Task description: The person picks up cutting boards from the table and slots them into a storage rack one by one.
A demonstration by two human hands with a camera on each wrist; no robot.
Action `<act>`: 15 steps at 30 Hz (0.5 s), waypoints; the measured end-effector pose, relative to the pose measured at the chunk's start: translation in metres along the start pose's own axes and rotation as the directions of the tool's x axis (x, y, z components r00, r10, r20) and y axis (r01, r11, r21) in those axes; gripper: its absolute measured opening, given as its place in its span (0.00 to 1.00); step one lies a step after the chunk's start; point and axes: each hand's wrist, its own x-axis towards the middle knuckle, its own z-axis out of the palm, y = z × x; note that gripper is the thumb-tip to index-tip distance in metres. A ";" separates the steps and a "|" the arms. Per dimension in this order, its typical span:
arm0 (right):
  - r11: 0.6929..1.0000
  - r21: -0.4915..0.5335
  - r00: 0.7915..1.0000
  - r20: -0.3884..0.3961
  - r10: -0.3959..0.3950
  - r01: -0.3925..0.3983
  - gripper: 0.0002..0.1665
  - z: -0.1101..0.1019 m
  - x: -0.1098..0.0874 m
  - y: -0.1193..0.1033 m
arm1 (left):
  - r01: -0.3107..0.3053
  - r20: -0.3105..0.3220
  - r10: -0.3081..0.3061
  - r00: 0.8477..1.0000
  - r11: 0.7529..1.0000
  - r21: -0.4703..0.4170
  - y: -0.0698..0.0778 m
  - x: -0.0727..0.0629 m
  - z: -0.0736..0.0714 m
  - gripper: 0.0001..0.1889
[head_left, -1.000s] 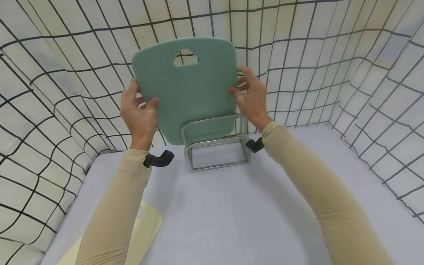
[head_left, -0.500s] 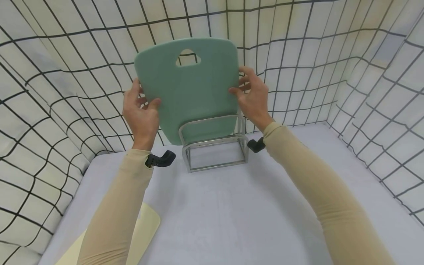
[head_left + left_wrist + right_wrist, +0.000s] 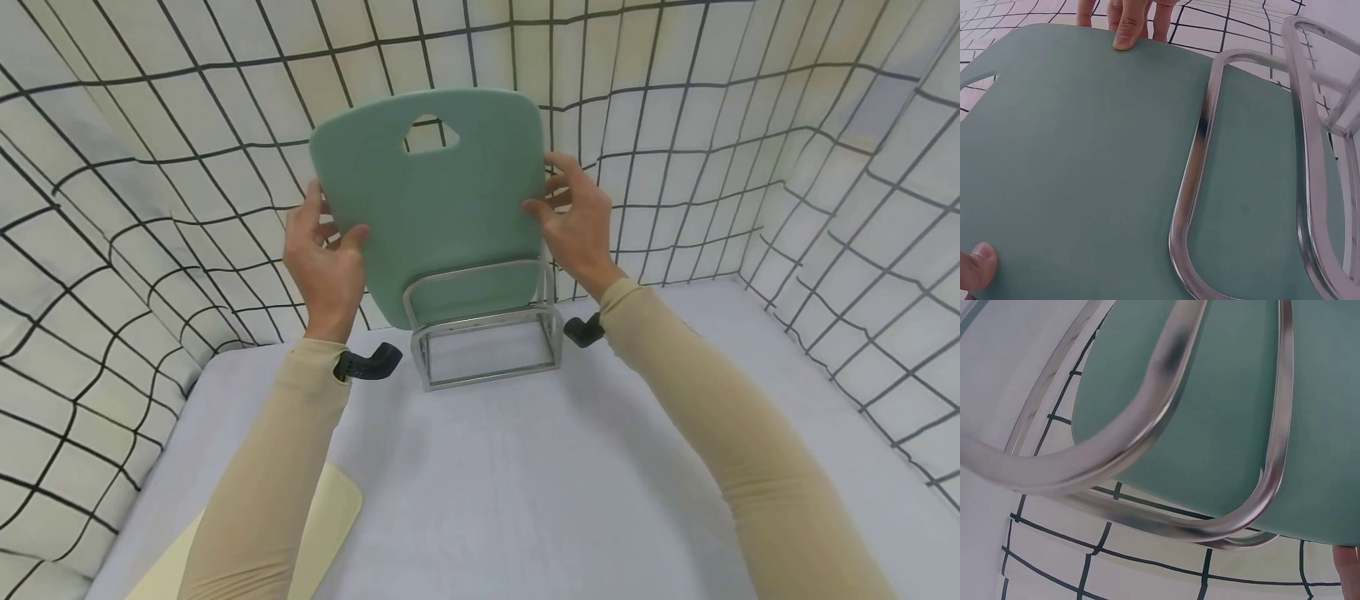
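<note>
Both hands hold a green cutting board [image 3: 442, 192] upright by its side edges, its cut-out handle at the top. My left hand [image 3: 326, 267] grips the left edge, thumb on the front face and fingers behind. On the right edge, my right hand [image 3: 577, 221] pinches the board the same way. The board's lower part stands behind the front loop of a silver metal rack [image 3: 487, 318]. In the left wrist view the rack's tubes [image 3: 1194, 169] cross in front of the board's face. The right wrist view shows the board [image 3: 1222, 444] behind the curved bars.
A pale yellow board [image 3: 330, 517] lies at the lower left of the white tabletop [image 3: 525, 467], partly under the left forearm. White cloth walls with a black grid [image 3: 697, 150] stand behind the rack and at both sides.
The board and both hands shift slightly right and down in the head view relative to the rack. Both hands keep their grip on the edges.
</note>
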 end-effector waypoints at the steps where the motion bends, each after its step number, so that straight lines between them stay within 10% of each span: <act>1: 1.000 -0.001 1.000 0.000 -0.001 0.001 0.31 0.000 0.000 0.001 | 0.001 0.000 -0.001 1.000 1.000 0.000 -0.001 0.000 0.000 0.35; 15: 1.000 -0.008 1.000 -0.005 -0.007 0.007 0.31 -0.002 -0.002 0.008 | -0.018 0.023 0.018 1.000 1.000 0.002 -0.006 -0.003 0.005 0.34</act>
